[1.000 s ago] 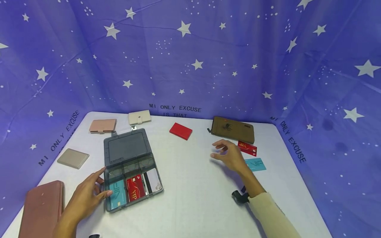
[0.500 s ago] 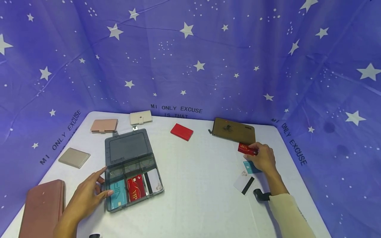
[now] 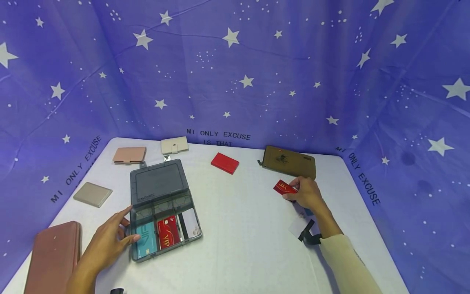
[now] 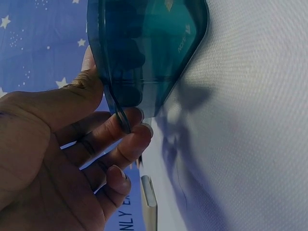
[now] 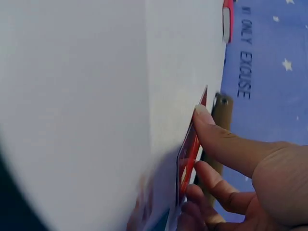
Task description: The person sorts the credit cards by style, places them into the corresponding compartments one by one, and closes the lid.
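My right hand (image 3: 307, 194) pinches a red card (image 3: 284, 188) by its edges between thumb and fingers; the card tilts, well to the right of the open box (image 3: 159, 179). My left hand (image 3: 106, 241) holds the box's left wall, thumb over the rim, fingers curved along the outside.

To handle this card well, I'd keep the pinch light and near the edges, since thin plastic could bow or spin, and lift the wrist enough that the white card (image 3: 296, 227) and teal card (image 3: 309, 212) beneath it, also right of the box, don't get dragged. I'd judge the left hold worth keeping, because the box looks light enough to slide.

The box is smoky, see-through plastic with rounded corners, its lid laid back. In its front row, left to right, lie a teal VIP card (image 3: 146, 241), a red VIP card (image 3: 169, 232) and a striped white card (image 3: 189, 223), all flat and smooth.

Farther out, a brown zip wallet (image 3: 288, 161) lies right of the box, with a small glossy red holder (image 3: 225, 163) nearer it. Beyond the box's far end sits a cream snap wallet (image 3: 174, 145). Left of the box lies a big reddish-brown wallet (image 3: 53, 261), its cover leathery. The white tablecloth (image 3: 235, 245) shows a fine weave.
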Motion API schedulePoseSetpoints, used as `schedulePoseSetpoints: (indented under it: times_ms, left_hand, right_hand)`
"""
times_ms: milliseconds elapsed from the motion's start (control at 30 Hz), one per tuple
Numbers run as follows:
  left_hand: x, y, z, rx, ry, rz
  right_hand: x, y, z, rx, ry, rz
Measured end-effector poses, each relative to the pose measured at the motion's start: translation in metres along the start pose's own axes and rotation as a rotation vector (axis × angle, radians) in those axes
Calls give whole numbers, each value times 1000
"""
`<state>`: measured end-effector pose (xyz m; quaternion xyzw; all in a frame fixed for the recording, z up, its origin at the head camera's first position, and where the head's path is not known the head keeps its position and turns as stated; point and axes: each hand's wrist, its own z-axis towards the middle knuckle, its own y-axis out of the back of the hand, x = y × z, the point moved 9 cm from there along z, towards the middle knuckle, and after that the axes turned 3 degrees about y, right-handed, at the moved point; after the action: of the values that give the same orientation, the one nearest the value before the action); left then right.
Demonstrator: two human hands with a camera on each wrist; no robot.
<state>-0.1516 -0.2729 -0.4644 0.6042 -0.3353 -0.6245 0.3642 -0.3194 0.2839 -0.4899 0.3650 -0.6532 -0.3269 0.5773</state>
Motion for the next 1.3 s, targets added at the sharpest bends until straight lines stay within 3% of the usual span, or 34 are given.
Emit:
schedulePoseSetpoints:
  times_ms: [100,200,433,600,900,1100,1300]
  left_hand:
    - [0,-1,0,15,14,-3]
    - [-1,-1,0,15,16,-5]
    - [-1,0,-1,-3,6,1]
    - [-2,1,0,-13,-6,5]
    - [-2,1,1,-4,2,5]
    - [-2,1,2,-7,-1,4]
    - [-2,2,0,-19,-9,10]
  right_hand:
    - [15,-6,0,5,37,29]
    - [38,-13,-3,32,127,60]
    - [108,-44,-26,251,368,228]
    - [156,-69,-45,369,464,406]
    - [246,-118,-80,438,570,530]
    - [293,-150,-97,427,639,467]
    - [313,-170,-107,356,701,197]
